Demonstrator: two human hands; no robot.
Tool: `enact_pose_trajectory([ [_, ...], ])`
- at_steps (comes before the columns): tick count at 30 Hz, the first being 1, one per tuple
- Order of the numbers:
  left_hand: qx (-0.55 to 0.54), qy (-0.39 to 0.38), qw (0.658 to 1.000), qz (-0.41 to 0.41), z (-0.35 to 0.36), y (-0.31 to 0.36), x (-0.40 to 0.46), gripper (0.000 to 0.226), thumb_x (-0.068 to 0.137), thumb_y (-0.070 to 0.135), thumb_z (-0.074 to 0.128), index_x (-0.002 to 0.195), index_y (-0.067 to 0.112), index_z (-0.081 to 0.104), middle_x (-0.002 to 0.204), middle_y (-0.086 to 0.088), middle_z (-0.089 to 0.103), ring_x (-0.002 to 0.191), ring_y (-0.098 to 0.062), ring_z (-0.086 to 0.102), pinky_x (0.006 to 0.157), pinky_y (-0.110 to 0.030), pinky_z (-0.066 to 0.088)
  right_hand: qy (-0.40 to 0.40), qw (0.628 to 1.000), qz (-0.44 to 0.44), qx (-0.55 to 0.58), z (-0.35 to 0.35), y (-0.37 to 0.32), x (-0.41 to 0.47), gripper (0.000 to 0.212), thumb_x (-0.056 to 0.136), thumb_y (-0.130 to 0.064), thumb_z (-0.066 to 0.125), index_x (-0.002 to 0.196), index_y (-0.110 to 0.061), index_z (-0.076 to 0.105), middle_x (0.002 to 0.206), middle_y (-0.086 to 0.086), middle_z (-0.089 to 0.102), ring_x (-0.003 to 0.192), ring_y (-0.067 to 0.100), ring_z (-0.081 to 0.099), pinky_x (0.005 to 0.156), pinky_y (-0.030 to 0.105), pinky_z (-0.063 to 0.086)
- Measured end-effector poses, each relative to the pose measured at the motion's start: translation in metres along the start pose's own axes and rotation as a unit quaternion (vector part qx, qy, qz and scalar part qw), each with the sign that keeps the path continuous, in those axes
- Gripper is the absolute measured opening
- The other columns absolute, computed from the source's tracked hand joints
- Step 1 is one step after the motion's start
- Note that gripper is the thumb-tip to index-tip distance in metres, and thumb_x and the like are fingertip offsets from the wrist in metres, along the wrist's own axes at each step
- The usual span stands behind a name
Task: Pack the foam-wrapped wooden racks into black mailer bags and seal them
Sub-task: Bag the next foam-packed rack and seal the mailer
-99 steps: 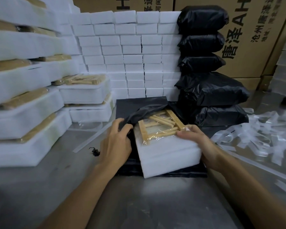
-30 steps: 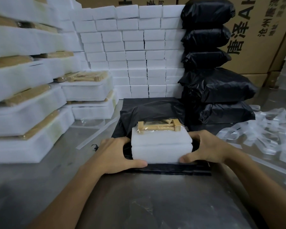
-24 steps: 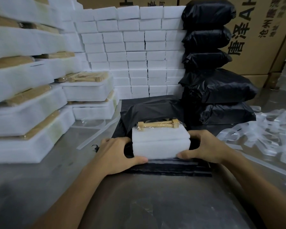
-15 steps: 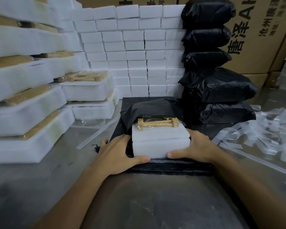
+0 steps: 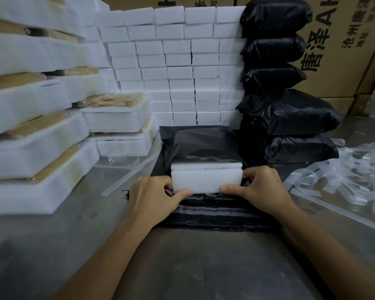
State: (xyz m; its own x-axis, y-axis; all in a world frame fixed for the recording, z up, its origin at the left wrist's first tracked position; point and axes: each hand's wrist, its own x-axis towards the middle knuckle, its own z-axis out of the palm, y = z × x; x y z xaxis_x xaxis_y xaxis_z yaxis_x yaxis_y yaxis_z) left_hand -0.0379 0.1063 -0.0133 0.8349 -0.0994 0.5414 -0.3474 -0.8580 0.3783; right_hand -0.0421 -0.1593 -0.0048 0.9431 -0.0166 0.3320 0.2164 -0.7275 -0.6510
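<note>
White foam fills the gap between both hands. The left hand (image 5: 154, 198) curls round the left end of the foam-wrapped rack (image 5: 206, 179), thumb under the near edge and fingers tucked along the side, where they also appear to catch the rim of the bag. The right hand (image 5: 260, 189) grips the right end the same way, thumb at the near bottom corner.

The rack sits part-way inside the black mailer bag (image 5: 204, 144); the far portion is covered by black film, the near end is exposed. The bag lies on a stack of flat bags (image 5: 214, 213) on the steel table (image 5: 52, 234).

Step in hand: insertion. The next move likely calls for pushing the rack fully in toward the far end, then folding and sealing the flap.

Further out: unpacked racks (image 5: 41, 148) stacked at left, foam blocks (image 5: 178, 61) at the far side, sealed bags (image 5: 286, 113) at far right, peeled strips (image 5: 344, 176) at right.
</note>
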Motion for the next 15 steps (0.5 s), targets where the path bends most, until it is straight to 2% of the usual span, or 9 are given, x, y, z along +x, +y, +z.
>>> enact_pose_trajectory([
  [3,-0.045,0.011,0.999,-0.018,0.001,0.002,-0.002,0.05,0.068,0.052,0.082,0.047,0.018,0.051,0.043,0.008,0.05,0.043,-0.006,0.048,0.048,-0.023,0.039,0.029,0.998,0.001,-0.054,0.006,-0.002,0.0,0.052,0.052,-0.072,0.077,0.067,-0.023,0.073,0.059,-0.009,0.064,0.064,0.008,0.059,0.059,0.027,0.044],
  [6,-0.039,0.029,0.998,0.043,0.006,0.015,-0.001,0.061,0.072,0.004,0.079,0.043,0.017,0.028,0.039,0.007,0.024,0.037,-0.011,0.027,0.042,-0.025,0.03,0.089,0.99,-0.039,-0.097,0.017,-0.007,-0.001,0.032,0.079,-0.034,0.084,0.06,-0.014,0.068,0.056,-0.007,0.062,0.061,0.015,0.061,0.061,0.03,0.048],
  [8,-0.046,0.035,0.996,0.065,0.007,0.017,0.002,0.059,0.069,-0.012,0.069,0.046,0.018,0.024,0.043,0.008,0.016,0.04,-0.011,0.022,0.041,-0.026,0.027,0.086,0.989,-0.051,-0.106,0.013,-0.009,0.0,0.027,0.082,-0.021,0.08,0.06,-0.013,0.068,0.059,-0.006,0.065,0.062,0.014,0.062,0.065,0.032,0.052],
  [10,-0.055,0.039,0.996,0.057,0.004,0.01,0.002,0.059,0.072,-0.008,0.069,0.046,0.02,0.023,0.042,0.009,0.018,0.037,-0.009,0.023,0.042,-0.024,0.027,0.022,0.994,-0.042,-0.103,0.001,-0.009,-0.001,0.028,0.082,-0.029,0.08,0.058,-0.021,0.067,0.059,-0.008,0.066,0.061,0.007,0.061,0.066,0.031,0.053],
  [12,-0.06,0.069,0.995,0.05,-0.002,-0.001,0.001,0.059,0.076,0.006,0.071,0.048,0.023,0.022,0.041,0.008,0.023,0.036,-0.008,0.025,0.042,-0.025,0.027,-0.013,0.995,-0.029,-0.092,-0.014,-0.009,-0.005,0.033,0.082,-0.04,0.076,0.057,-0.022,0.062,0.057,-0.005,0.064,0.059,0.01,0.06,0.064,0.035,0.054],
  [13,-0.057,0.099,0.992,0.048,-0.007,-0.005,0.002,0.056,0.077,0.016,0.071,0.051,0.024,0.022,0.042,0.009,0.024,0.037,-0.009,0.025,0.042,-0.026,0.026,0.014,0.997,-0.031,-0.067,-0.021,-0.009,-0.008,0.036,0.082,-0.043,0.071,0.059,-0.019,0.059,0.056,-0.001,0.062,0.059,0.016,0.061,0.063,0.041,0.054],
  [15,-0.06,0.153,0.986,0.028,-0.016,-0.011,0.004,0.048,0.077,0.042,0.068,0.06,0.026,0.026,0.049,0.009,0.029,0.041,-0.009,0.028,0.043,-0.025,0.027,0.136,0.989,-0.045,0.027,-0.034,-0.011,-0.011,0.042,0.084,-0.047,0.06,0.064,-0.011,0.052,0.061,0.008,0.063,0.061,0.024,0.063,0.064,0.05,0.054],
])
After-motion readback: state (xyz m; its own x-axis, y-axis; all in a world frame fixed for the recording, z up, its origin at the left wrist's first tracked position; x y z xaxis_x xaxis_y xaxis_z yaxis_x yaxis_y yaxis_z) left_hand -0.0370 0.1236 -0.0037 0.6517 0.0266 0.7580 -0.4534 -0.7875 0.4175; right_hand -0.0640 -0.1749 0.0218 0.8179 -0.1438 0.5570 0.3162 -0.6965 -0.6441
